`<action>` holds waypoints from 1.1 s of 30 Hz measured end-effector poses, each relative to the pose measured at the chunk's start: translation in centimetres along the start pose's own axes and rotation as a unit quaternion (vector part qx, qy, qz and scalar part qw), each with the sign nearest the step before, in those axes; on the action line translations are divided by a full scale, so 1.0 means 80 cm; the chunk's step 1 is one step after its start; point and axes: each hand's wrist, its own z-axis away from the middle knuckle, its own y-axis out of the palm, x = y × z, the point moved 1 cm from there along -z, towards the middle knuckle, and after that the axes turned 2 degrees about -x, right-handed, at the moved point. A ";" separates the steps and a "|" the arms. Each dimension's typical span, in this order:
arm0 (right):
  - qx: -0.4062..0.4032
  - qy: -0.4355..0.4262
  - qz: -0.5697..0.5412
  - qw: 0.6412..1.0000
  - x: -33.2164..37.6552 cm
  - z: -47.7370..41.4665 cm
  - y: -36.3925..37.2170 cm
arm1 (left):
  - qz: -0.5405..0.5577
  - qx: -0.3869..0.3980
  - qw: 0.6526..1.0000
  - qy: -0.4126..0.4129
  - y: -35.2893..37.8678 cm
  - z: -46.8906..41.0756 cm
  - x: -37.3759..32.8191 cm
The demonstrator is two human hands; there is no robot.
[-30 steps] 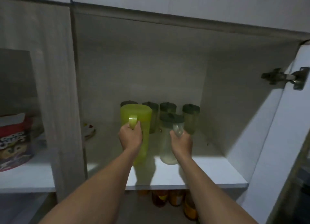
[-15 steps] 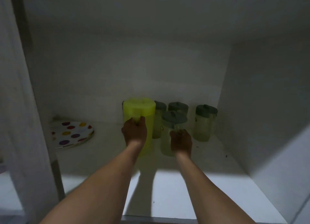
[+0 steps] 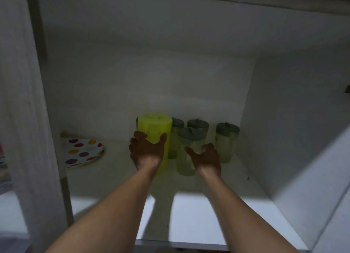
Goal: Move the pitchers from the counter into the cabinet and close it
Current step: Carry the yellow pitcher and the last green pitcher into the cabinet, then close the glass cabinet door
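Note:
A yellow-green pitcher [image 3: 154, 127] stands upright on the cabinet shelf [image 3: 198, 211], deep inside. My left hand [image 3: 146, 150] is right in front of it, fingers spread, holding nothing. To its right stands a clear pitcher with a grey lid [image 3: 191, 139]. My right hand [image 3: 205, 158] is at its lower right side, fingers apart, off the handle. Three more clear grey-lidded pitchers stand behind and beside them, one [image 3: 227, 139] at the far right.
A plate with coloured dots [image 3: 83, 152] lies on the shelf at the left. The cabinet's divider panel [image 3: 47, 120] rises on the left and its side wall [image 3: 293, 120] on the right. The open door's edge [image 3: 333, 205] shows at the lower right.
Both hands have let go of the pitchers' handles and opened. The two pitchers now stand on the shelf, further in than a second ago. The view has moved closer into the cabinet.

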 end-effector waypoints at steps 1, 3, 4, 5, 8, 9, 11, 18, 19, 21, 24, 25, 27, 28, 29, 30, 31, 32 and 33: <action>-0.008 -0.010 0.022 1.000 0.004 0.008 -0.009 | -0.010 -0.027 0.999 0.023 -0.008 0.008 -0.005; -0.032 -0.036 0.057 0.997 0.011 0.020 -0.025 | -0.028 -0.066 0.993 0.092 -0.022 0.019 -0.016; -0.041 -0.046 0.069 0.996 0.017 0.029 -0.037 | -0.030 -0.073 0.990 0.119 -0.031 0.023 -0.023; -0.042 -0.053 0.079 0.995 0.023 0.038 -0.048 | -0.032 -0.061 0.989 0.130 -0.041 0.025 -0.031; -0.041 -0.069 0.114 0.990 0.042 0.070 -0.087 | -0.076 0.027 0.984 0.159 -0.075 0.037 -0.060; -0.038 -0.075 0.130 0.988 0.046 0.085 -0.102 | -0.094 0.046 0.977 0.186 -0.088 0.046 -0.069; -0.025 -0.087 0.161 0.983 0.056 0.118 -0.133 | -0.103 0.089 0.962 0.236 -0.112 0.064 -0.083; -0.041 -0.111 0.286 0.951 0.090 0.253 -0.261 | -0.089 0.208 0.898 0.379 -0.199 0.132 -0.125; -0.048 -0.114 0.302 0.945 0.096 0.270 -0.279 | -0.079 0.214 0.892 0.390 -0.207 0.141 -0.133; -0.069 -0.118 0.331 0.934 0.106 0.305 -0.319 | -0.052 0.230 0.884 0.404 -0.224 0.165 -0.156; -0.102 -0.115 0.372 0.915 0.117 0.352 -0.385 | -0.018 0.269 0.865 0.423 -0.240 0.207 -0.197; -0.117 -0.109 0.388 0.908 0.119 0.368 -0.411 | -0.003 0.284 0.857 0.429 -0.242 0.226 -0.214; -0.149 -0.105 0.417 0.891 0.124 0.397 -0.461 | 0.023 0.308 0.841 0.444 -0.247 0.260 -0.245; -0.169 -0.105 0.434 0.879 0.126 0.413 -0.488 | 0.039 0.316 0.833 0.452 -0.249 0.282 -0.263; -0.185 -0.107 0.450 0.867 0.128 0.425 -0.511 | 0.053 0.324 0.825 0.459 -0.252 0.300 -0.280; -0.198 -0.111 0.466 0.855 0.130 0.437 -0.534 | 0.065 0.333 0.819 0.463 -0.255 0.319 -0.296; -0.209 -0.114 0.481 0.844 0.132 0.447 -0.554 | 0.078 0.340 0.813 0.465 -0.256 0.336 -0.312; -0.222 -0.116 0.494 0.833 0.132 0.457 -0.574 | 0.094 0.351 0.805 0.469 -0.254 0.352 -0.328; -0.238 -0.116 0.504 0.822 0.130 0.467 -0.595 | 0.110 0.363 0.797 0.470 -0.253 0.371 -0.344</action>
